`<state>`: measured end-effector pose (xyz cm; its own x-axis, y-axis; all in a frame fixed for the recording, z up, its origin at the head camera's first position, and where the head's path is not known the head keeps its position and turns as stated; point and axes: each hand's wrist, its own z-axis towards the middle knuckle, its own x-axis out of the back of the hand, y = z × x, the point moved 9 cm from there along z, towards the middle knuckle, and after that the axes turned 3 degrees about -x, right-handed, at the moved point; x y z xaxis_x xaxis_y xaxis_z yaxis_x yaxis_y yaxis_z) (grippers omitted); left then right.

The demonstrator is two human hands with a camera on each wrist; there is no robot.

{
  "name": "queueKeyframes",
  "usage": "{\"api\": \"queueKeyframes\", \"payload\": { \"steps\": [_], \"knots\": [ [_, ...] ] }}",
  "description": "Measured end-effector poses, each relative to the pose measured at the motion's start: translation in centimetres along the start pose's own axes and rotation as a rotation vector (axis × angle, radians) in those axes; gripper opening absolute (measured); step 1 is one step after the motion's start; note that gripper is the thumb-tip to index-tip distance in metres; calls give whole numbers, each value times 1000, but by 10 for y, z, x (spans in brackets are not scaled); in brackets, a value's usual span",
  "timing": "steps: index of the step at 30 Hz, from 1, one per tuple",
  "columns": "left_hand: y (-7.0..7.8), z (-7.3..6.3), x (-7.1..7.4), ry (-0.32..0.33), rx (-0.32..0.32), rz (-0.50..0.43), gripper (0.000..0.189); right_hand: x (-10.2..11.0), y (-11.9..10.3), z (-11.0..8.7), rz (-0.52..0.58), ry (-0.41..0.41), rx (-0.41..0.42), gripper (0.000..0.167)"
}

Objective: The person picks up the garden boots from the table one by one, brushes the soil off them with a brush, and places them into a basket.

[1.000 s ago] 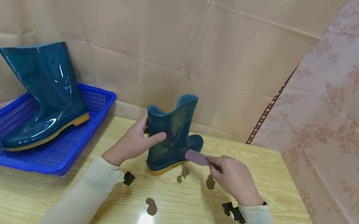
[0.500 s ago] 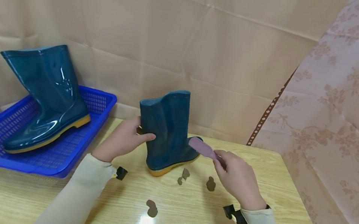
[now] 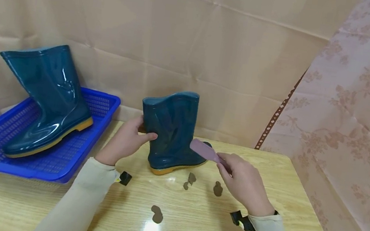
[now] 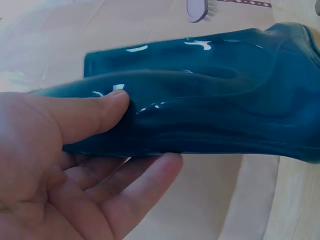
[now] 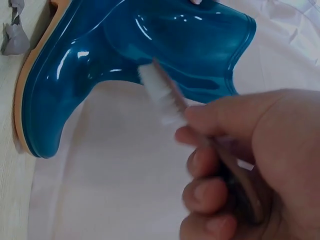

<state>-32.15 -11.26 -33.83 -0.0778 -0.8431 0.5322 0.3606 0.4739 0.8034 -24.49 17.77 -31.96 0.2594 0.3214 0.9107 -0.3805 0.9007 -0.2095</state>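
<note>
A teal rubber boot (image 3: 170,133) with a yellow sole stands upright on the table, toe to the right. My left hand (image 3: 127,139) grips the back of its shaft, thumb on the near side and fingers behind, as the left wrist view shows on the boot (image 4: 200,105). In my right hand (image 3: 244,182) is a pinkish-purple scrub brush (image 3: 204,150), held by its handle. White bristles on the brush (image 5: 161,95) face the boot in the right wrist view, close to the front of the shaft; whether they touch cannot be told.
A second teal boot (image 3: 51,102) leans in a blue plastic basket (image 3: 69,166) at the left. Brown flat patches, one a mud-coloured blotch (image 3: 157,214), lie on the wooden table (image 3: 191,225). A beige curtain (image 3: 180,44) hangs behind, a floral one (image 3: 355,126) at the right.
The boot has turned and straightened, its shaft swinging left with my left hand. The brush has risen from the foot to near the lower shaft.
</note>
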Motion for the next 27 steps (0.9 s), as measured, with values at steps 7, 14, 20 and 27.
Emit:
{"api": "queueKeyframes", "payload": {
  "steps": [7,14,20,27],
  "knots": [
    [4,-1,-14,-71,28,-35,59,-9,-23,-7,1,37,282,31],
    [10,-3,-22,-78,38,-48,61,3,-26,-10,59,184,306,37],
    [12,-3,-13,-31,10,-50,52,-11,-26,-5,-1,84,271,32],
    [13,-2,-5,-7,-35,-84,43,-33,-22,2,-55,-63,223,21]
  ]
}}
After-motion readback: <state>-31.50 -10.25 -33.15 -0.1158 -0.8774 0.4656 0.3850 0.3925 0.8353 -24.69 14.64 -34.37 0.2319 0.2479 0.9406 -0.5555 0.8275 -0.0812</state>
